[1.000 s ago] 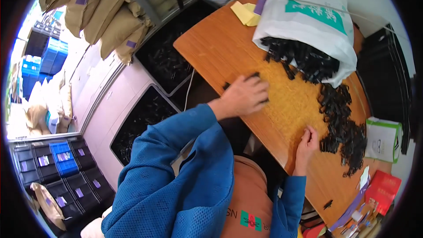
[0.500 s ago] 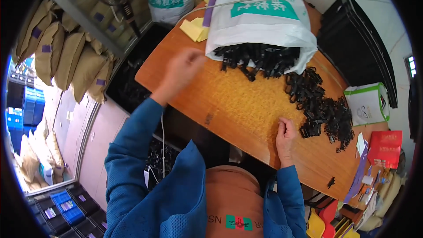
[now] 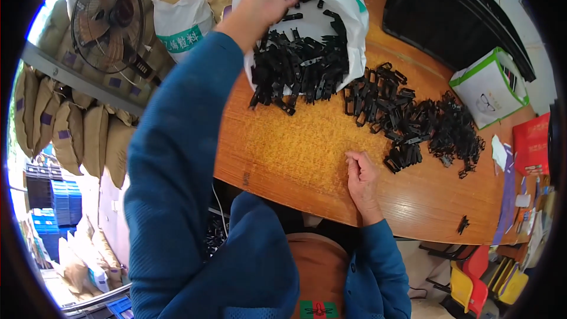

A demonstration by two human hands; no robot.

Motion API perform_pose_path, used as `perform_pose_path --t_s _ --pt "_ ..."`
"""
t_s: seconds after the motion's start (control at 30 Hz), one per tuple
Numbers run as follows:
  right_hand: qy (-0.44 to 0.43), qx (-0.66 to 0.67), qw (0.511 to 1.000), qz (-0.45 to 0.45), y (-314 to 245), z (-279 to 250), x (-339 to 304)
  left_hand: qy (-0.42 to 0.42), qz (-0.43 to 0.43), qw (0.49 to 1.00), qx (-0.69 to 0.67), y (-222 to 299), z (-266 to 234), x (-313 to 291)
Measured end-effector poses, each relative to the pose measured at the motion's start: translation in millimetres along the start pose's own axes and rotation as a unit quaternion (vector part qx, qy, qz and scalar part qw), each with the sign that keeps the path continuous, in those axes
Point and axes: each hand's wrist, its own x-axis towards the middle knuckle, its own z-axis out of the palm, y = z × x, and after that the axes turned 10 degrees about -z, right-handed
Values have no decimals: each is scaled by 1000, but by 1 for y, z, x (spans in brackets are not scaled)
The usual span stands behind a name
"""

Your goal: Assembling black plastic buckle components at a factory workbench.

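"While my left hand (image 3: pixel 266 9) is up at the mouth of the white sack (image 3: pixel 352 35), enter it as: fingers loosely spread, blurred; whether they pinch the rim, I can't make out."

"And the right?"

"Right hand (image 3: pixel 363 180): at the near part of the wooden table (image 3: pixel 431 207), fingers loosely curled, thumb close by; no item visible, though a small one could be hidden."

"Whereabouts of the black clips?"

"Black clips (image 3: pixel 301 68), main lot: heaped in the sack's mouth, some lying over its lip. Loose pile (image 3: pixel 396 109): on the table, just right of the sack. Stray piece (image 3: pixel 463 224): alone, near the table's front edge."

"Hazards?"

"Three, in my judgement. One: spillage, should I tug the rim hard, as the mouth faces me. Two: mixing, since any spill rightward would run into the loose pile. Three: sliding, because my right hand braces nothing, so a one-handed pull could drag the sack."

"And the stray piece?"

"Liable to drop, if my right sleeve (image 3: pixel 384 260) sweeps it."
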Motion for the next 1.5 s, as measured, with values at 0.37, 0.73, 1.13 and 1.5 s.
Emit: perform_pose_path --t_s 0.37,0.73,1.13,1.5 --pt "1 32 999 7 3 4 -4 59 11 978 198 60 30 4" --pt "17 -12 998 -53 9 5 -4 -79 240 762 596 -35 -48 -47" --pt "131 -79 987 -40 -10 -81 -27 100 151 736 653 -160 -161 -26" --pt "104 -506 851 89 120 -265 -30 124 153 738 646 -171 -147 -63"
